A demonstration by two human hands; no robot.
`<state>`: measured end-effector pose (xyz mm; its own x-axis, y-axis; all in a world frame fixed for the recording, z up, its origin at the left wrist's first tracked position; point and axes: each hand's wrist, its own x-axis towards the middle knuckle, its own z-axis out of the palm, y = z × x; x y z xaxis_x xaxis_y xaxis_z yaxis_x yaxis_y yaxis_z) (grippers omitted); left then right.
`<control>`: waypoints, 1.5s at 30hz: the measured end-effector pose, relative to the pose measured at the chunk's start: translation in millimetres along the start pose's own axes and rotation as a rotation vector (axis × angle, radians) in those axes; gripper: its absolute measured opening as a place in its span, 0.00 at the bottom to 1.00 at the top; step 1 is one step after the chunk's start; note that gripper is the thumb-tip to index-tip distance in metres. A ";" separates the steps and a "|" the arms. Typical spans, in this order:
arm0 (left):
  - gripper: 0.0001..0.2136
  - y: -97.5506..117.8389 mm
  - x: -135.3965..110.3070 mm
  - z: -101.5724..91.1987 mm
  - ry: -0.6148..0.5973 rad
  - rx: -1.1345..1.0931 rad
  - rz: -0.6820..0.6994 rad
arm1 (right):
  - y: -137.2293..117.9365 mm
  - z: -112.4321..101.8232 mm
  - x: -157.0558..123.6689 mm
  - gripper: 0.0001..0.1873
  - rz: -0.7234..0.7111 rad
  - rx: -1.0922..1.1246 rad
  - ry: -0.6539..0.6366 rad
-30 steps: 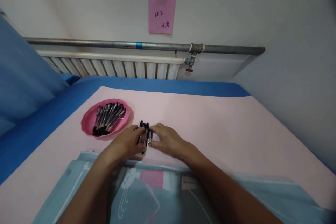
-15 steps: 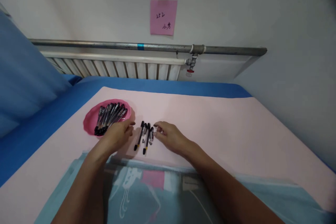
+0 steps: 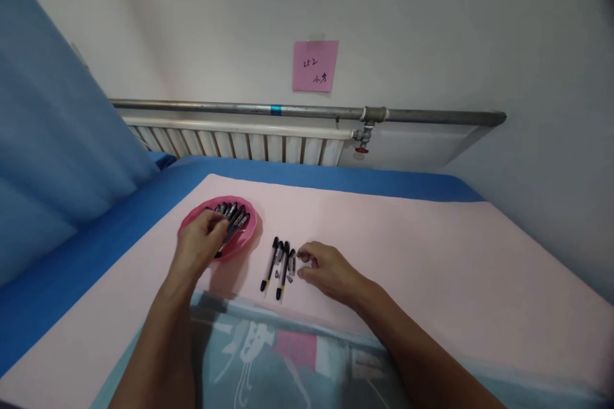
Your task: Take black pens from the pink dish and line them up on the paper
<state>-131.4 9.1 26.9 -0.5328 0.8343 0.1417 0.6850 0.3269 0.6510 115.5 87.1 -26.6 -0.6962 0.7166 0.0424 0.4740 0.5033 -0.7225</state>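
Observation:
Over the left side of a pink basket [image 3: 252,230] hangs my left hand [image 3: 199,239], its thumb and forefinger curled but apart above several black-capped pens [image 3: 235,217]. I see nothing held in it; its other fingers are partly hidden. My right hand [image 3: 326,268] rests on the pink surface with thumb and fingers apart, nothing between them. Beside its fingertips lie a clear and black pen cap [image 3: 292,263], a second pen cap [image 3: 279,252] and small grey metal tips [image 3: 289,279]. Two long pen barrels, a left barrel [image 3: 269,264] and a right barrel [image 3: 283,270], lie alongside.
The pink table cover [image 3: 407,255] has a blue border [image 3: 384,180] at the back. Behind stand a white radiator [image 3: 259,148], a metal pipe [image 3: 215,107] and a red-handled valve [image 3: 362,149]. A blue curtain [image 3: 62,115] hangs at left; a pink note [image 3: 315,66] is on the wall.
My left hand has moved from beside the loose pens to over the basket. My right hand stays beside the pen parts. The view has shifted, so the scene sits lower and further right.

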 end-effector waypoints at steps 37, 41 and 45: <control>0.13 21.4 -18.3 78.0 -0.428 0.283 0.568 | -5.8 4.1 -0.9 0.16 -0.232 -0.221 -0.073; 0.12 18.3 -16.8 79.7 -0.432 0.274 0.551 | -6.0 7.7 0.0 0.16 -0.251 -0.216 -0.066; 0.12 17.2 -15.8 79.9 -0.441 0.271 0.551 | -4.9 11.8 1.7 0.16 -0.267 -0.213 -0.059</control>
<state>-71.6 37.0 -23.7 0.1313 0.9903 0.0452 0.9232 -0.1388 0.3584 105.7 80.1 -31.1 -0.8378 0.5202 0.1659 0.3689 0.7632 -0.5305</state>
